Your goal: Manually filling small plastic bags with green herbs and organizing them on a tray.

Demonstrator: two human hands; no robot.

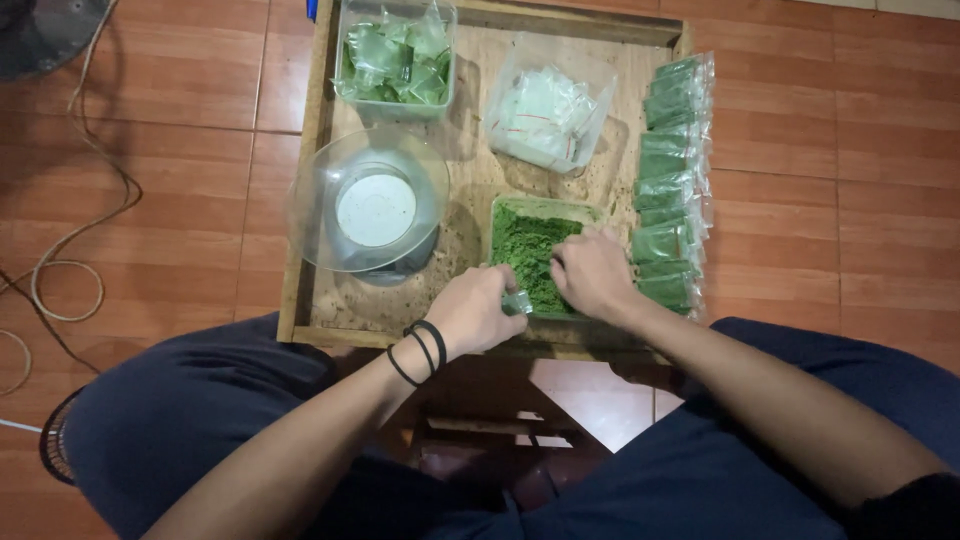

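Head view, left hand: left hand (480, 310) sits at the near-left edge of the green tub, fingers curled together and pinched on a small clear bag (517, 302); two black bands on the wrist.
Head view, right hand: right hand (592, 272) lies knuckles-up over the tub, fingertips buried in the powder; whether they are apart or pinched I cannot tell.
Powder: green powder (525, 248) fills the green tub (545, 207), middle of the wooden tray (318, 200), near edge.
Bag position: just beside the right hand, mouth facing the powder.
Surroundings: clear bowl (368, 200) on a scale to the left; container of filled packets (395, 58) and container of empty bags (550, 105) at the far side; row of filled green packets (672, 175) along the right edge.
Technique note: keep the bag mouth held wide and low over the tub, so spill falls back in; take small pinches.
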